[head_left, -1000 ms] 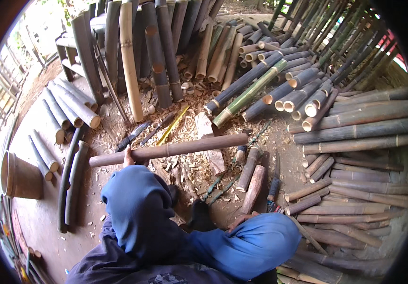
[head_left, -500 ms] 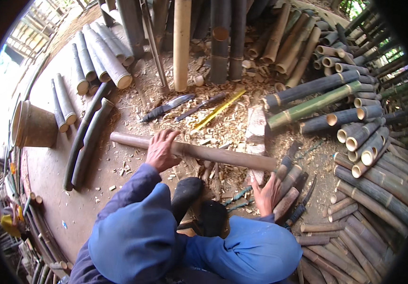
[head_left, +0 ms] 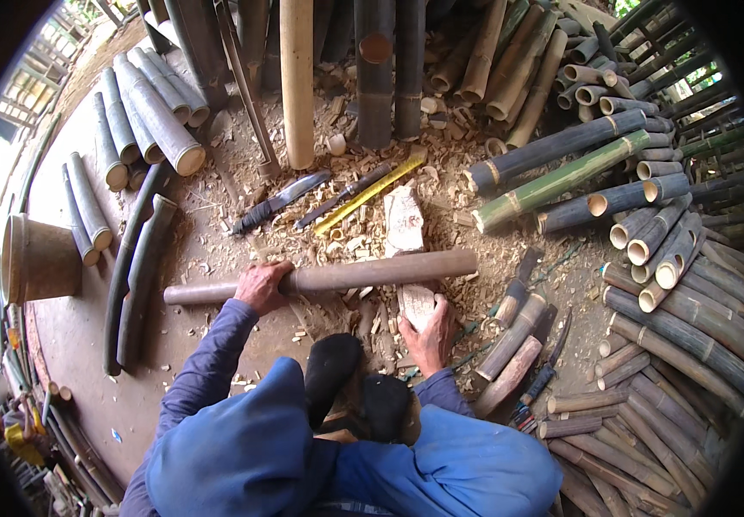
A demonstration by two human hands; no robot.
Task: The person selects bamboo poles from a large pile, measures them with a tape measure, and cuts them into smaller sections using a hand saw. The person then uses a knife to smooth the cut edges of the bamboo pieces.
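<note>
A long brown bamboo tube [head_left: 381, 272] lies crosswise in front of my knees. My left hand [head_left: 262, 287] is wrapped round it left of its middle. Under the tube's right part rests a pale, rough wooden block [head_left: 403, 222], its middle hidden by the tube. My right hand [head_left: 430, 336] grips the block's near end, thumb on one side and fingers on the other. Beyond the tube, a knife with a dark wrapped handle [head_left: 281, 203], a second slim blade tool [head_left: 344, 196] and a yellow ruler [head_left: 370, 196] lie among wood shavings.
Cut bamboo tubes [head_left: 648, 327] are piled along the right. More tubes [head_left: 152, 112] lie at the far left, near a bucket [head_left: 40, 258] and two curved dark pieces [head_left: 143, 280]. Thick upright bamboo poles [head_left: 298, 86] stand at the back. Short pieces [head_left: 512, 336] lie right of my right hand.
My right hand has moved left from beside the short pieces onto the block's near end. The block has shifted left and turned. My left hand has closed round the tube, which now tilts up rightward.
</note>
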